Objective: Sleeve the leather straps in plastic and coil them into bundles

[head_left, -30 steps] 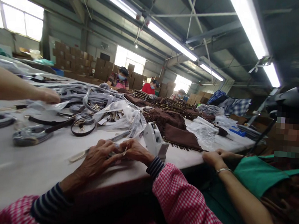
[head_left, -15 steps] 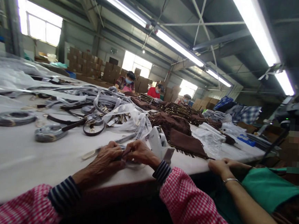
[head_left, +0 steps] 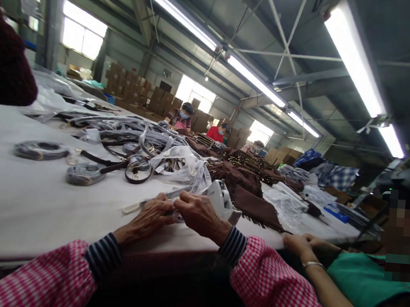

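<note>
- Low in the middle of the frame, the left hand [head_left: 152, 215] lies with its fingers bent closed over a grey wrapped strap [head_left: 178, 217].
- The right hand [head_left: 200, 212] meets it there, fingertips drawn together; whether they grip the strap or only its clear film, I can't tell.
- The strap sits between the hands, near the table [head_left: 79, 219] edge; a pale strip [head_left: 131, 208] pokes out to their left.
- I'd judge this piece unfinished, as both hands are busy at it.
- Left of centre, one neat coil [head_left: 42, 150] lies apart and looks finished; a second coil [head_left: 84, 174] has a dark strap end trailing.
- Behind them, a tangled strap pile [head_left: 111, 127] suggests plenty left.
- A white device [head_left: 219, 195] stands just past the right hand, its front partly hidden.
- At upper left a dark red sleeve [head_left: 10, 57] is cut off by the frame; its hand isn't visible.
- The fingers cover most of the strap.
</note>
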The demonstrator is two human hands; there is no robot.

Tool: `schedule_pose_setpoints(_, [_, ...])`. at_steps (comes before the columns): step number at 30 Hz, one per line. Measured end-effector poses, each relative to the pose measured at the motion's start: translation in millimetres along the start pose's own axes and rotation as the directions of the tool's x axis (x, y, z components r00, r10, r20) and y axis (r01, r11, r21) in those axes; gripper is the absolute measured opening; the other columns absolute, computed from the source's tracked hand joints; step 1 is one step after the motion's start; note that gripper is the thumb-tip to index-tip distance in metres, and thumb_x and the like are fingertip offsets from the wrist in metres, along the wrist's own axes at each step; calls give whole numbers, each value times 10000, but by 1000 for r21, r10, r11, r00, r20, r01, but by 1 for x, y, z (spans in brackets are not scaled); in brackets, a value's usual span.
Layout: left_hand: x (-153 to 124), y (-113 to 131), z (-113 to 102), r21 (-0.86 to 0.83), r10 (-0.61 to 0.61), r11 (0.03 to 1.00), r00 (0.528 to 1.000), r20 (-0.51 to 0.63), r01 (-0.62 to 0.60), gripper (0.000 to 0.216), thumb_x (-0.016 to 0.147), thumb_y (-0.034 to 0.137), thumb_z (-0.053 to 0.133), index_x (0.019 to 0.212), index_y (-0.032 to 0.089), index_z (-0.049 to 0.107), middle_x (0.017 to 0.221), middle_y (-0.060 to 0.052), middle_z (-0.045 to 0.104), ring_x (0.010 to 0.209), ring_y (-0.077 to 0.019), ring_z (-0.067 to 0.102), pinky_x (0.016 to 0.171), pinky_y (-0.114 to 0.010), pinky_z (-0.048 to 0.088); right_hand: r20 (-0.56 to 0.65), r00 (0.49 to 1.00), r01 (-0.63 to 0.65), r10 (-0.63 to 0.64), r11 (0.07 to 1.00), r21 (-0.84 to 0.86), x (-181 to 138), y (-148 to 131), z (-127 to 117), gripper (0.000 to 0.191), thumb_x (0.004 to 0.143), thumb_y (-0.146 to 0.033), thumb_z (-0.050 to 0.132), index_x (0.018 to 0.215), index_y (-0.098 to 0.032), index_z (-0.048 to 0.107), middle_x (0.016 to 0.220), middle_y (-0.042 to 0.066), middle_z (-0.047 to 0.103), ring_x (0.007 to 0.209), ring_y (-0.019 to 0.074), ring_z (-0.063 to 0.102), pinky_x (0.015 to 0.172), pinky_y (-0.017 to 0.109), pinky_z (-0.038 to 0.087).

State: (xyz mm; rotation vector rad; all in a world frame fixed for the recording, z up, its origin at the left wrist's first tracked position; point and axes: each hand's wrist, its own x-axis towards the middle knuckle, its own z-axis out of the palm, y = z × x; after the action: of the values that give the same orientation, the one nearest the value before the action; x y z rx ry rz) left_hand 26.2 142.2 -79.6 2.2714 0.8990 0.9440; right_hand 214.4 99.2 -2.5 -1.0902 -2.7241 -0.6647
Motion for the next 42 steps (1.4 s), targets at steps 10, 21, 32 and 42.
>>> schedule_pose_setpoints(10, [-1, 4, -3, 84, -24, 996, 1000, -20, 26, 274, 926, 435, 573, 933, 257, 781, 862, -36, 640, 913, -273, 552, 779, -375, 382, 79, 997, -1, 3, 1000, -24, 5, -1, -5, 117, 1010, -103, 551, 1053, -170, 636, 1003, 56, 664, 787, 168, 615, 570, 295, 360])
schedule_pose_setpoints(21, [-1, 6, -3, 245, 16, 969, 1000, 15, -19, 305, 991, 453, 515, 904, 248, 724, 937, -38, 720, 1003, -313, 513, 833, -439, 296, 131, 990, 68, -61, 997, -48, 5, -4, 4, 166, 951, -35, 512, 1043, -131, 612, 1005, 100, 636, 759, 197, 597, 627, 312, 478])
schedule_pose_setpoints(32, [0, 7, 0, 228, 67, 970, 994, 81, -84, 303, 987, 431, 506, 859, 236, 699, 878, -28, 681, 947, -283, 507, 797, -395, 305, 19, 851, -399, 525, 623, 673, 1, -9, 47, 143, 853, -33, 608, 799, -165, 611, 843, 48, 642, 819, 190, 614, 765, 299, 477])
schedule_pose_setpoints(42, [3, 14, -1, 187, -34, 982, 998, 50, 24, 229, 930, 400, 534, 834, 224, 644, 960, -51, 627, 969, -281, 542, 851, -394, 413, 518, 829, -544, 210, 89, 834, -116, 7, -6, 306, 854, -436, 746, 880, -132, 724, 678, 0, 640, 532, 115, 565, 513, 220, 456])
